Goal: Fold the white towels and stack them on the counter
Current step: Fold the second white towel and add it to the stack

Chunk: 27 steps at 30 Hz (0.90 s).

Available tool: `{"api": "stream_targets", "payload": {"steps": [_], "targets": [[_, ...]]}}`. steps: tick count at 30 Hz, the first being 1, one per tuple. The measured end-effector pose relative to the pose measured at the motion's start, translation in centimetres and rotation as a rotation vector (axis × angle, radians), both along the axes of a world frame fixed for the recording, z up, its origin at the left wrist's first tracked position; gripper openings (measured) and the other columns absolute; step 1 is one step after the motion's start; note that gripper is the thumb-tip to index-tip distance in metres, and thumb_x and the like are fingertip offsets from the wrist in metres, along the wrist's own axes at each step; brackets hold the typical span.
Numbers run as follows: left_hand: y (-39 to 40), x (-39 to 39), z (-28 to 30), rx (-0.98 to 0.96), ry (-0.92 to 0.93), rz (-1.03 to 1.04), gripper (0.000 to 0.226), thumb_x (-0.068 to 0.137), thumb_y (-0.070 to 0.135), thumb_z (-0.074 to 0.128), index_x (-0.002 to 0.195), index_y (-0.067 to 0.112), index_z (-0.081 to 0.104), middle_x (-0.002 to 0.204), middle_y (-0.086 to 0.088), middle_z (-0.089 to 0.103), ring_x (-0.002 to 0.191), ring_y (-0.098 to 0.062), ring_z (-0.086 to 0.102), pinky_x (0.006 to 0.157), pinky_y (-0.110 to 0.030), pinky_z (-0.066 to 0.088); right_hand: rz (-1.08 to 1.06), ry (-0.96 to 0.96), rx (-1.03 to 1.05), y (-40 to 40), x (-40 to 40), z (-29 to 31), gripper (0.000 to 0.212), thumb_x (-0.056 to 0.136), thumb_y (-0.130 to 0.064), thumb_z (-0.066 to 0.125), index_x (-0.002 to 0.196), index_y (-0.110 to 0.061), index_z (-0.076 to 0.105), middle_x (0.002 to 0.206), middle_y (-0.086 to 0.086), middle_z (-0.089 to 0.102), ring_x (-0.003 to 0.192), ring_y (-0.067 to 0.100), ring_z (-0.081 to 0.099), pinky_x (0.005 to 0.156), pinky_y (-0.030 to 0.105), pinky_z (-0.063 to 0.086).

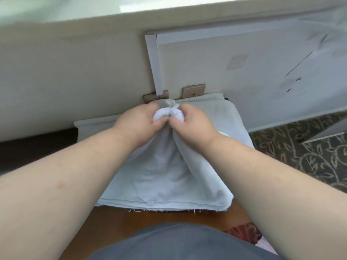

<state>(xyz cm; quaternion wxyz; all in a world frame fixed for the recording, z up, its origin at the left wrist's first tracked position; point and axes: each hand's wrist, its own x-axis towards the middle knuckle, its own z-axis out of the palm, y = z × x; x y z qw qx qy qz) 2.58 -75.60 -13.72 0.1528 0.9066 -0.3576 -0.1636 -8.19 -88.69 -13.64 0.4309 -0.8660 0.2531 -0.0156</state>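
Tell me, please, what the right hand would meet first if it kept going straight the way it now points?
Probably the left hand: the right hand, gripping the bunched white towel, points inward toward it, knuckles almost touching. Depth is unclear; if it aims more forward, the cream wall panel comes first.

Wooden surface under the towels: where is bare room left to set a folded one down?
Only a bare strip of wooden surface between the towel's frayed near edge and the person's lap. Crowded farther back: left hand and right hand grip bunched cloth.
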Motion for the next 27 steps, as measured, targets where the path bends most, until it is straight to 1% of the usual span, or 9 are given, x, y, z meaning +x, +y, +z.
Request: {"api": "stream_targets", "payload": {"steps": [2, 6, 9, 13, 20, 24, 25, 26, 27], "targets": [[1.6, -0.5, 1.5, -0.013, 0.018, 0.044, 0.031, 0.093, 0.052, 0.046, 0.081, 0.024, 0.044, 0.076, 0.006, 0.055, 0.075, -0.022, 0.055, 0.058, -0.034, 0.04, -0.008, -0.046, 0.067, 2.2, 0.6, 1.4, 0.026, 0.09, -0.028, 0.053, 0.07, -0.021, 0.037, 0.065, -0.009, 0.041, 0.06, 0.013, 0.039, 0.057, 0.032, 0.032], [6.7, -0.9, 4.5, -0.175, 0.076, 0.196, 0.035, 0.094, 0.053, 0.046, 0.084, 0.019, 0.046, 0.076, 0.004, 0.055, 0.07, -0.017, 0.053, 0.056, -0.034, 0.037, 0.018, -0.164, 0.162, 6.9, 1.7, 4.2, 0.022, 0.09, -0.025, 0.048, 0.073, -0.018, 0.036, 0.068, -0.006, 0.037, 0.063, 0.015, 0.034, 0.059, 0.036, 0.034], [11.6, -0.9, 6.3, -0.214, 0.048, 0.262, 0.034, 0.094, 0.055, 0.045, 0.095, 0.021, 0.047, 0.081, 0.005, 0.058, 0.074, -0.015, 0.056, 0.064, -0.036, 0.044, 0.109, -0.194, 0.136, 11.2, 2.7, 6.3, 0.025, 0.092, -0.023, 0.049, 0.071, -0.02, 0.035, 0.065, -0.007, 0.039, 0.06, 0.013, 0.036, 0.058, 0.037, 0.036], [18.9, -0.6, 8.2, -0.215, -0.002, 0.337, 0.032, 0.094, 0.052, 0.044, 0.098, 0.021, 0.046, 0.081, 0.005, 0.058, 0.074, -0.016, 0.056, 0.066, -0.037, 0.046, 0.231, -0.22, 0.085, 17.8, 4.3, 8.2, 0.026, 0.092, -0.022, 0.049, 0.071, -0.02, 0.033, 0.064, -0.007, 0.038, 0.058, 0.012, 0.034, 0.058, 0.036, 0.036], [34.4, -0.6, 10.1, -0.256, -0.118, 0.422, 0.032, 0.095, 0.057, 0.044, 0.098, 0.025, 0.042, 0.082, 0.007, 0.058, 0.072, -0.016, 0.056, 0.056, -0.033, 0.039, 0.344, -0.283, -0.02, 32.6, 5.7, 10.4, 0.022, 0.093, -0.026, 0.05, 0.076, -0.018, 0.039, 0.069, -0.005, 0.043, 0.063, 0.013, 0.039, 0.062, 0.041, 0.041], [42.8, 0.3, 11.4, -0.226, -0.126, 0.391, 0.024, 0.099, 0.049, 0.041, 0.108, 0.027, 0.037, 0.091, 0.005, 0.056, 0.081, -0.022, 0.057, 0.066, -0.036, 0.043, 0.344, -0.32, -0.094, 40.7, 6.5, 10.6, 0.024, 0.095, -0.032, 0.051, 0.084, -0.011, 0.045, 0.071, -0.003, 0.048, 0.068, 0.022, 0.047, 0.067, 0.045, 0.045], [47.2, 0.7, 11.9, -0.229, -0.133, 0.398, 0.023, 0.1, 0.046, 0.041, 0.112, 0.026, 0.037, 0.093, 0.004, 0.056, 0.084, -0.022, 0.058, 0.067, -0.036, 0.043, 0.37, -0.344, -0.099, 44.9, 7.0, 10.6, 0.026, 0.096, -0.033, 0.051, 0.087, -0.009, 0.047, 0.071, -0.002, 0.048, 0.068, 0.022, 0.048, 0.067, 0.046, 0.045], [50.9, 1.2, 12.5, -0.226, -0.139, 0.393, 0.024, 0.101, 0.043, 0.041, 0.116, 0.025, 0.037, 0.097, 0.005, 0.056, 0.086, -0.022, 0.057, 0.067, -0.035, 0.041, 0.389, -0.346, -0.097, 48.6, 7.3, 10.7, 0.027, 0.097, -0.034, 0.052, 0.089, -0.009, 0.048, 0.071, -0.001, 0.047, 0.067, 0.021, 0.046, 0.067, 0.046, 0.045], [50.9, 1.4, 12.5, -0.214, -0.141, 0.385, 0.027, 0.101, 0.041, 0.041, 0.121, 0.024, 0.037, 0.1, 0.005, 0.055, 0.089, -0.021, 0.056, 0.065, -0.033, 0.037, 0.387, -0.349, -0.09, 48.8, 7.4, 10.8, 0.028, 0.097, -0.035, 0.052, 0.09, -0.008, 0.049, 0.071, -0.001, 0.046, 0.065, 0.019, 0.044, 0.067, 0.045, 0.044]]}}
